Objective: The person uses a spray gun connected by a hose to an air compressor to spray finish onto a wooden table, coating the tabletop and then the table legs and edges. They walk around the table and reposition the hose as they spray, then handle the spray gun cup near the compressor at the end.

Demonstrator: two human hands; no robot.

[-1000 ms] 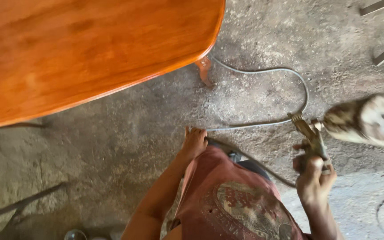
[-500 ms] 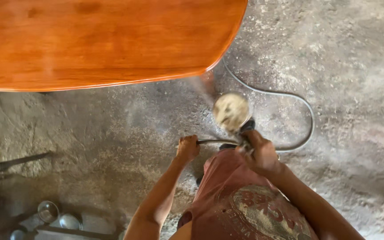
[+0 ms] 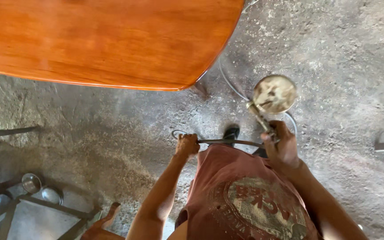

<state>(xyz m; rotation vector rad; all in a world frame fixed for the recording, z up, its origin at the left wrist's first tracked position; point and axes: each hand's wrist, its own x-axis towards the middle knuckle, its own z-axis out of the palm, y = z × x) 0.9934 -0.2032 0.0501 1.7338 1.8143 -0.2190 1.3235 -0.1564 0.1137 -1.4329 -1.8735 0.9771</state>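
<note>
Two metal bowls [image 3: 41, 189] sit at the lower left on the dusty concrete floor [image 3: 112, 146], beside a dark metal frame [image 3: 45, 213]. Above them, a glossy orange-brown wooden worktop [image 3: 103, 40] fills the upper left of the view, and one of its legs [image 3: 200, 90] shows beneath its curved edge. Further right, the left hand [image 3: 186, 144] has its grip closed tight around a thin hose [image 3: 227, 142], which runs across in front of the person's reddish shirt [image 3: 245, 195]. A dark shoe [image 3: 231, 132] shows just above the hose. At the right, the right hand [image 3: 281, 144] has its grip wrapped around the handle of a spray gun [image 3: 267, 104], held above the floor with its round, paint-crusted cup [image 3: 274, 94] uppermost. More hose [image 3: 230, 82] loops on the floor behind the gun.
</note>
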